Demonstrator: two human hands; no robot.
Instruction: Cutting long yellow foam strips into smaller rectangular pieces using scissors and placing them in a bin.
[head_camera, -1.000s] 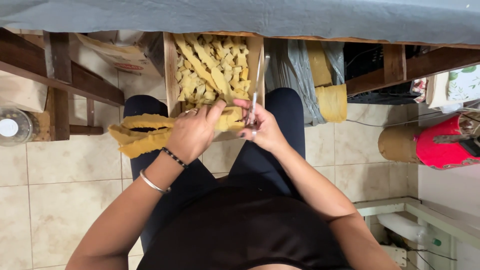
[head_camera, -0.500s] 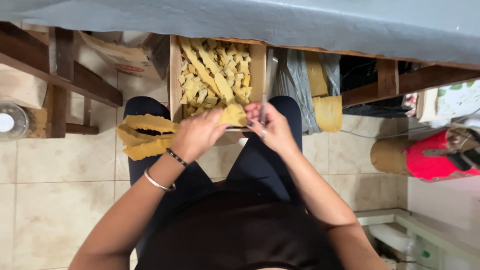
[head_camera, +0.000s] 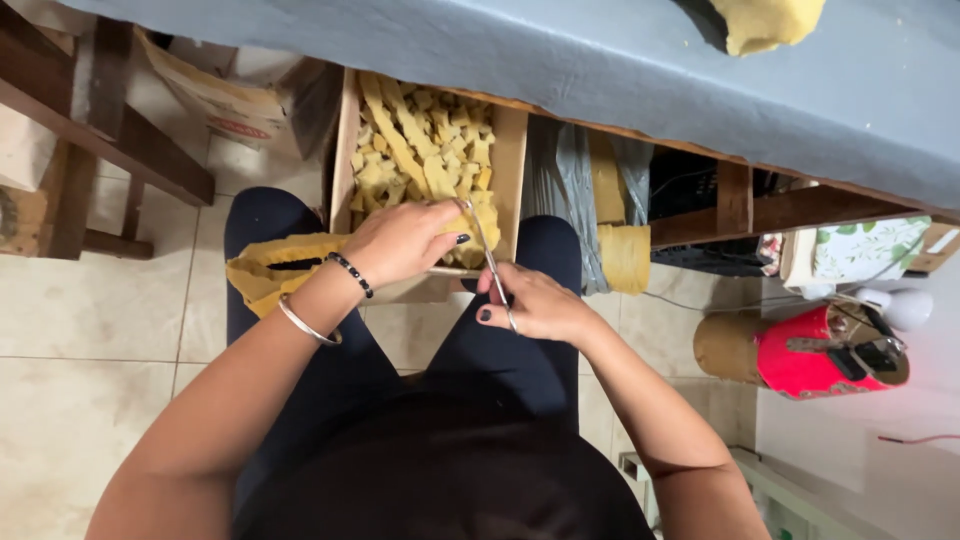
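Note:
My left hand grips a piece of yellow foam sheet that trails to the left over my lap. My right hand holds metal scissors, whose blades point up at the foam's edge beside my left fingers. Just beyond both hands a wooden box holds several cut yellow foam strips and small pieces.
A grey-covered table spans the top, with a yellow foam lump on it. A cardboard box sits at the upper left by wooden frame legs. A red cylinder lies at right on the tiled floor.
The view shifted down and right. My right hand drew back toward me with the scissors, and my left hand stayed on the foam at the box edge.

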